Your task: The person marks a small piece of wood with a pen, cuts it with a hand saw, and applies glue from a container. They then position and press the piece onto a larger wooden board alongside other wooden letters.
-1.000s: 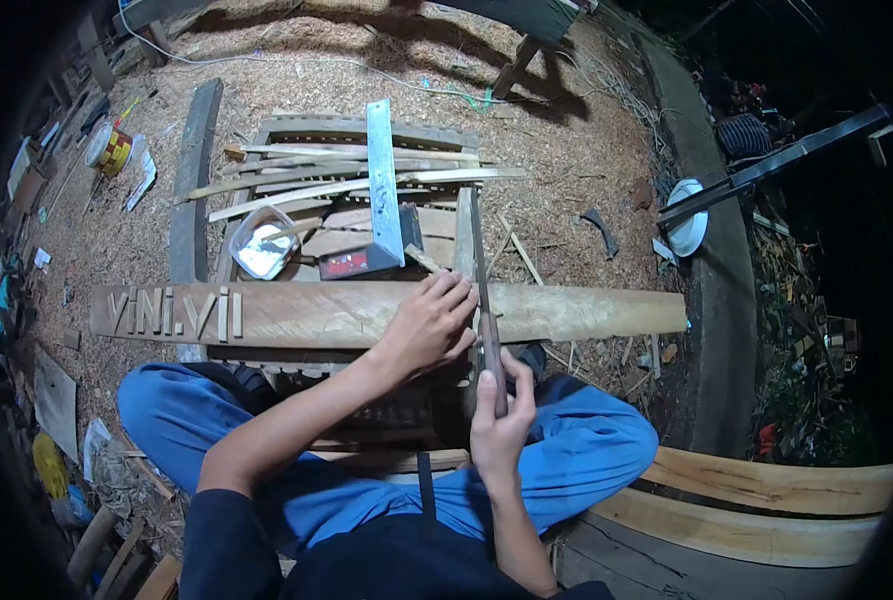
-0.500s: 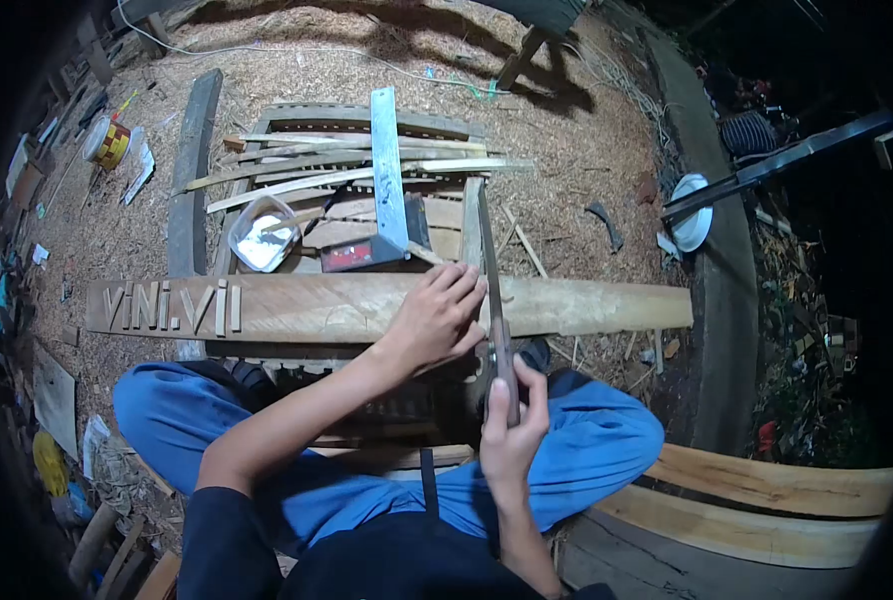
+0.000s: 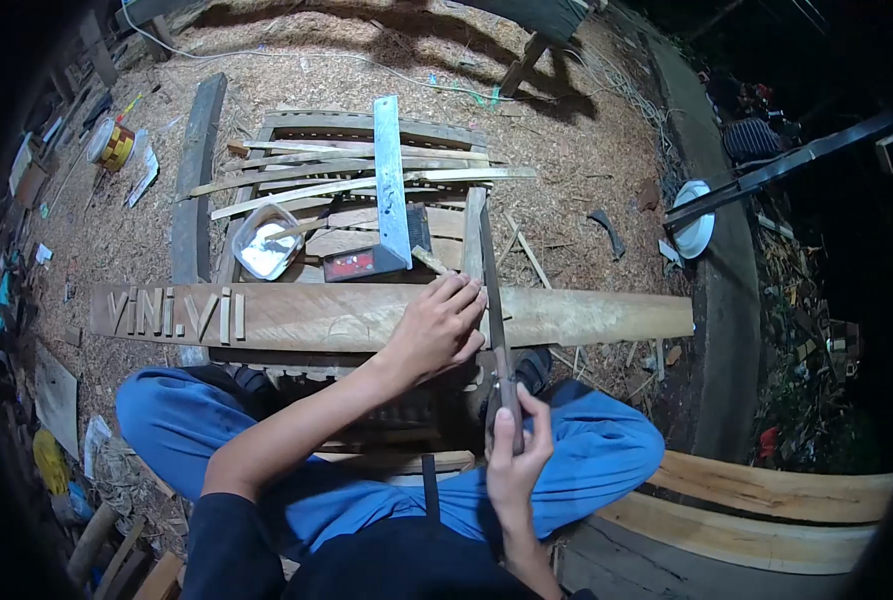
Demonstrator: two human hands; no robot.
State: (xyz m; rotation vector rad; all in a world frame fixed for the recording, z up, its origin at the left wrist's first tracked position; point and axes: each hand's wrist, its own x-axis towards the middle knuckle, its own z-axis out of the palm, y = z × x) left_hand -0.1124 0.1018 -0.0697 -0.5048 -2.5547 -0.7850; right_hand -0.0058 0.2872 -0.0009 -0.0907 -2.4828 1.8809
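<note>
My right hand point(image 3: 519, 455) is wrapped round the handle of a hand saw point(image 3: 494, 295). The saw's long, narrow blade, seen almost edge-on, points away from me across the long wooden plank point(image 3: 607, 310). Close to the blade's left side, my left hand point(image 3: 439, 325) presses down over the plank, fingers together on a thin wooden strip point(image 3: 429, 260). One end of the strip sticks out past the fingertips; my fingers hide the rest. Raised wooden letters point(image 3: 175, 312) reading "ViNi.Vii" sit at the plank's left end.
Beyond the plank lie a metal try square point(image 3: 391, 180), a plastic tub of white paste point(image 3: 267, 245) and several wooden strips point(image 3: 307, 190) on a slatted pallet. A checkered bucket point(image 3: 112, 145) stands far left. Boards point(image 3: 767, 490) lie at right.
My right hand has drawn the saw slightly back toward me. My left hand stays pressed at about the same spot. The whole view has shifted a little.
</note>
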